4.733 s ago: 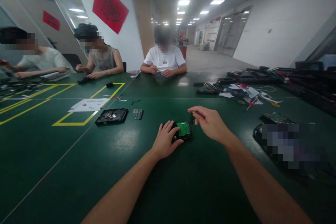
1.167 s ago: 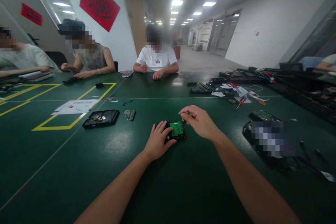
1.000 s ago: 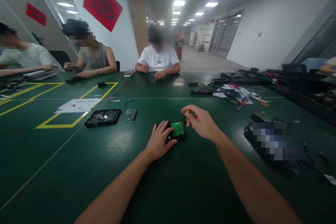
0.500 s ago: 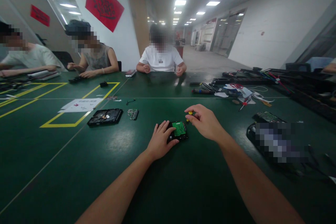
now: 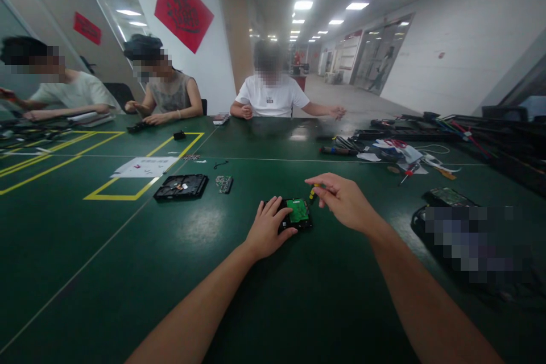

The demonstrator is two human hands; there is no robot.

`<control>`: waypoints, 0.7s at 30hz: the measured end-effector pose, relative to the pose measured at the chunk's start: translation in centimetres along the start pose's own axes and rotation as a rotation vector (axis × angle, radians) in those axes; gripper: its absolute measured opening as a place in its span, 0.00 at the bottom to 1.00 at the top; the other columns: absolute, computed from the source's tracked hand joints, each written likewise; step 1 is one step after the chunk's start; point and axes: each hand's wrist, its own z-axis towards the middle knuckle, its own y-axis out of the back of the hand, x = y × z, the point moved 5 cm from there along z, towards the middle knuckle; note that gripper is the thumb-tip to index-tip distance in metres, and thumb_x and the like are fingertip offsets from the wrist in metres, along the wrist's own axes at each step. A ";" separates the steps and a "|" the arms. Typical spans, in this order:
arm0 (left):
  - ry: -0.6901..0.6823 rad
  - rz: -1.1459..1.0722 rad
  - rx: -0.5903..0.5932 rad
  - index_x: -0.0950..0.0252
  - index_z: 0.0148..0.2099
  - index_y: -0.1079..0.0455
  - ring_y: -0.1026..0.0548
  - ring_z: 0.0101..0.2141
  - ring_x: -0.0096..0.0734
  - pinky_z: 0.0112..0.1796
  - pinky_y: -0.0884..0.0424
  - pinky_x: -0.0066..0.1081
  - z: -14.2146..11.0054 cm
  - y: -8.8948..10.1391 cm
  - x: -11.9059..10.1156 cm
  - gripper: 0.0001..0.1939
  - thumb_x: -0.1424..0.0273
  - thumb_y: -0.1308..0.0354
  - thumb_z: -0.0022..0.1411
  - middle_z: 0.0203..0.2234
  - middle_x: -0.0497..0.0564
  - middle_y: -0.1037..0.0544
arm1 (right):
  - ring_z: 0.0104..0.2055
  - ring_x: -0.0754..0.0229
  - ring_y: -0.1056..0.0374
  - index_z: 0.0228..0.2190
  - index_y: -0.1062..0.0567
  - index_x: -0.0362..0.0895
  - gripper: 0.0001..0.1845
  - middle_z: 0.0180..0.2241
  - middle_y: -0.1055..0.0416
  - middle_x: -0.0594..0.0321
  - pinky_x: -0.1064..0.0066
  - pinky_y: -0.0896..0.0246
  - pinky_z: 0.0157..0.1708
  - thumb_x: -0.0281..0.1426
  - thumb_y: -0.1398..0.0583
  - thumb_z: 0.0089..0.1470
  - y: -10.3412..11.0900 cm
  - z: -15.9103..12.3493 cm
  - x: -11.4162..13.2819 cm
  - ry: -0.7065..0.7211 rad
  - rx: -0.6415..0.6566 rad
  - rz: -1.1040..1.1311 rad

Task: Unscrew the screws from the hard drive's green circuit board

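A hard drive with a green circuit board lies on the table in front of me. My left hand rests on its left part, fingers spread over the top and thumb by the near edge. Just right of the drive, my right hand grips a small yellow-handled screwdriver between thumb and fingers. The screwdriver stands tilted at the drive's right edge; its tip is too small to make out.
To the left lie an open black drive casing and a small circuit board. A paper sheet lies beyond. At right are a red-handled screwdriver, cables and another board. Several people sit across the green table.
The view has shifted slightly, moving things right in the picture. My right fingers have turned on the screwdriver, the index finger now stretched out. The person opposite has swung an arm out sideways.
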 end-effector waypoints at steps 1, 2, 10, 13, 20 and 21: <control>0.001 0.002 0.000 0.54 0.67 0.35 0.50 0.73 0.53 0.68 0.55 0.62 0.0 0.0 0.0 0.28 0.51 0.41 0.70 0.73 0.58 0.45 | 0.28 0.63 0.28 0.52 0.21 0.48 0.17 0.41 0.22 0.59 0.69 0.34 0.30 0.33 0.44 0.66 -0.2 0.0 0.1 -0.018 0.027 0.019; 0.003 0.003 -0.001 0.54 0.67 0.35 0.50 0.72 0.53 0.68 0.55 0.62 0.0 0.0 0.0 0.28 0.51 0.41 0.70 0.73 0.58 0.45 | 0.29 0.62 0.27 0.54 0.23 0.48 0.18 0.37 0.21 0.60 0.69 0.34 0.29 0.32 0.45 0.67 -0.3 -0.1 0.2 -0.036 0.054 0.037; 0.003 0.002 0.003 0.55 0.66 0.34 0.49 0.72 0.53 0.68 0.55 0.61 0.0 0.0 0.0 0.28 0.51 0.40 0.70 0.73 0.57 0.45 | 0.29 0.61 0.26 0.49 0.24 0.46 0.13 0.29 0.23 0.64 0.70 0.36 0.31 0.32 0.44 0.66 -0.3 0.0 0.1 -0.061 -0.004 -0.051; 0.008 0.004 0.000 0.54 0.66 0.35 0.50 0.72 0.53 0.68 0.55 0.62 0.0 0.0 0.1 0.28 0.51 0.40 0.69 0.73 0.57 0.45 | 0.30 0.60 0.28 0.43 0.24 0.47 0.10 0.33 0.23 0.63 0.69 0.37 0.32 0.38 0.38 0.63 -0.4 0.0 0.1 -0.023 -0.026 -0.111; 0.010 0.004 0.010 0.55 0.66 0.34 0.50 0.72 0.54 0.68 0.55 0.62 0.1 -0.2 0.2 0.28 0.51 0.40 0.69 0.73 0.58 0.46 | 0.32 0.61 0.29 0.41 0.22 0.46 0.07 0.43 0.25 0.58 0.66 0.35 0.36 0.36 0.37 0.62 0.5 0.0 0.2 0.029 -0.140 -0.283; 0.009 0.003 0.008 0.55 0.66 0.34 0.50 0.72 0.54 0.68 0.55 0.62 0.1 -0.2 0.2 0.28 0.52 0.40 0.69 0.73 0.58 0.46 | 0.31 0.62 0.29 0.43 0.22 0.47 0.08 0.45 0.24 0.58 0.66 0.34 0.36 0.34 0.38 0.63 0.4 0.0 0.2 0.034 -0.112 -0.255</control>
